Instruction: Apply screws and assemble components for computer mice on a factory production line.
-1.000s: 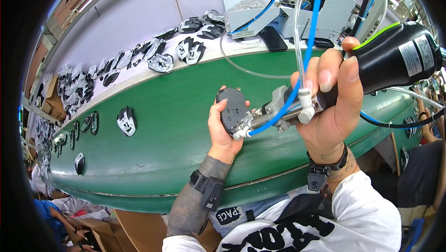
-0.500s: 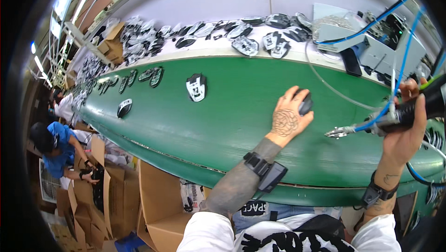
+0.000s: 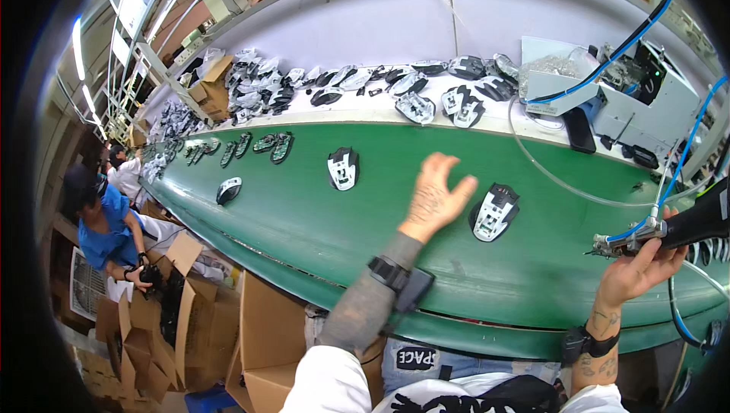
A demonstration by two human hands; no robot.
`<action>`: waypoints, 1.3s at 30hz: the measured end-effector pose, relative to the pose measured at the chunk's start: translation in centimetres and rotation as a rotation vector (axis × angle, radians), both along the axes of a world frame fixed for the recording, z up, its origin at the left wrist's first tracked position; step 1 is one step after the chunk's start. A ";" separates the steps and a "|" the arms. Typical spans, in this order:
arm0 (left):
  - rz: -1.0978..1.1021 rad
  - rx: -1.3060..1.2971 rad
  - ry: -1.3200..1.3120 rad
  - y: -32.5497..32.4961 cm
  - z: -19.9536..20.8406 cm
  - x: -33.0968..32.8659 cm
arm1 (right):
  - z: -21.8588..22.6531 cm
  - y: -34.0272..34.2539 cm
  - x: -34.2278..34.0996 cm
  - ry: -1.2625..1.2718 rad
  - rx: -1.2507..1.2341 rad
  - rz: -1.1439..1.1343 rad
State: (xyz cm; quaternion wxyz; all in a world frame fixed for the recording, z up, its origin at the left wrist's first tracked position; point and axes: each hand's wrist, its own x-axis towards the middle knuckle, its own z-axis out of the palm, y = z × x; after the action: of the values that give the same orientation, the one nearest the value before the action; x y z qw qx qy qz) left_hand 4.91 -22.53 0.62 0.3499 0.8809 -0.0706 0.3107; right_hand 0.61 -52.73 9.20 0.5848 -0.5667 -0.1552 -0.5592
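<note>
Over the green conveyor belt [image 3: 426, 284], my left hand [image 3: 433, 196] is open, with thumb and fingers apart and nothing in it. Just to its right lies a black-and-white computer mouse part [image 3: 495, 214], its white side up. Another such mouse part [image 3: 344, 171] rests farther left, beyond the hand. At the right, the fingers of my right hand [image 3: 635, 280] are closed round a black powered screwdriver [image 3: 696, 219] with a metal head and a blue hose. Its tip points left and hangs clear of any mouse part.
A smaller black-and-white mouse piece [image 3: 228, 191] and several circuit boards [image 3: 281, 148] lie farther left on the belt. More mouse parts [image 3: 414, 109] line the white shelf. A screw feeder box [image 3: 559, 90] stands back right. Open cartons [image 3: 277, 329] and a co-worker [image 3: 106, 223] are at left.
My left hand has let go of the dark mouse and moved left; a mouse part now lies white side up nearby. My right hand has lowered slightly with the screwdriver.
</note>
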 end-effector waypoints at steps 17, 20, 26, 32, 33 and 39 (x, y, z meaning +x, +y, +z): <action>0.878 0.331 0.351 38.5 0.2 0.4 | -0.2 -0.9 1.1 0.146 -0.063 -0.155; 0.878 0.279 0.397 40.0 0.1 1.4 | -1.2 -1.8 1.5 0.182 -0.035 -0.125; 0.935 0.402 0.459 39.7 0.3 3.6 | -1.2 -1.9 2.0 0.147 0.168 -0.089; 0.918 0.287 0.492 41.3 -0.4 1.9 | -1.2 -1.9 2.0 0.106 0.241 -0.023; 0.901 0.308 0.497 41.5 -0.4 1.5 | -1.6 -2.4 1.9 0.103 0.242 -0.018; 0.535 0.355 0.421 35.6 0.1 0.4 | -1.3 -3.0 1.4 0.148 -0.034 -0.132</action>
State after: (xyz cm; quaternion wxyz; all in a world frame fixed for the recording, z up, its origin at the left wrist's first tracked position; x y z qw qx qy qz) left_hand 5.33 13.06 0.73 0.1054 0.9595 0.1827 0.1866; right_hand 1.97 -55.72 7.94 0.5468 -0.6252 -0.0834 -0.5506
